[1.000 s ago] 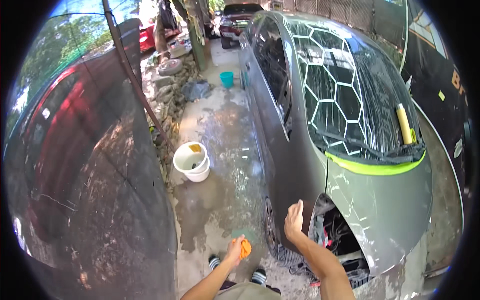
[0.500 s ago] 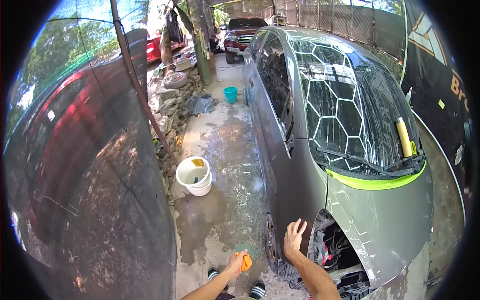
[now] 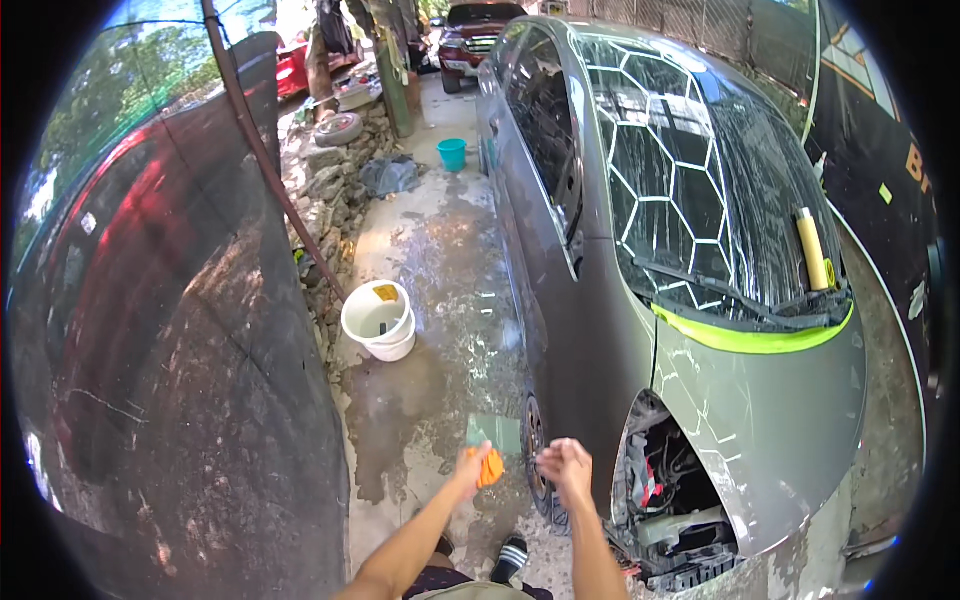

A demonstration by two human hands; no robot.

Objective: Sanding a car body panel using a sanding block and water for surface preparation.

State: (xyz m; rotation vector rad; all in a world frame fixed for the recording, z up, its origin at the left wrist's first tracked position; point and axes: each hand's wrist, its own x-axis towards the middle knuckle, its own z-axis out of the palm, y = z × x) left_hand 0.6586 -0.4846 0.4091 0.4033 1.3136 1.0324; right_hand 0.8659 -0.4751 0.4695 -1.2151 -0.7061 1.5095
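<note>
My left hand (image 3: pixel 470 463) grips a crumpled orange item (image 3: pixel 489 467), with a translucent green sheet (image 3: pixel 497 432) just above it; whether they are joined I cannot tell. My right hand (image 3: pixel 565 462) is just to the right, raised in front of the car's lower side, with bent fingers somewhat apart and nothing visible in them. The grey car (image 3: pixel 755 420) has an opening (image 3: pixel 670 480) at its front, exposing inner parts. White hexagon lines cross its windshield (image 3: pixel 648 200), and a yellow roll (image 3: pixel 812 250) rests at the glass's right.
Stacked white buckets (image 3: pixel 390 342) and a teal bucket (image 3: pixel 452 155) stand on the wet concrete (image 3: pixel 420 240). A dark mesh screen (image 3: pixel 170 400) and leaning pole (image 3: pixel 270 175) border the left, beside rubble (image 3: pixel 330 185). A red vehicle (image 3: pixel 465 55) stands behind; a dark banner (image 3: pixel 880 190) lines the right.
My right hand has moved left from beside the car's fender toward my left hand, its fingers now more bent. My left hand has lifted slightly with the orange item.
</note>
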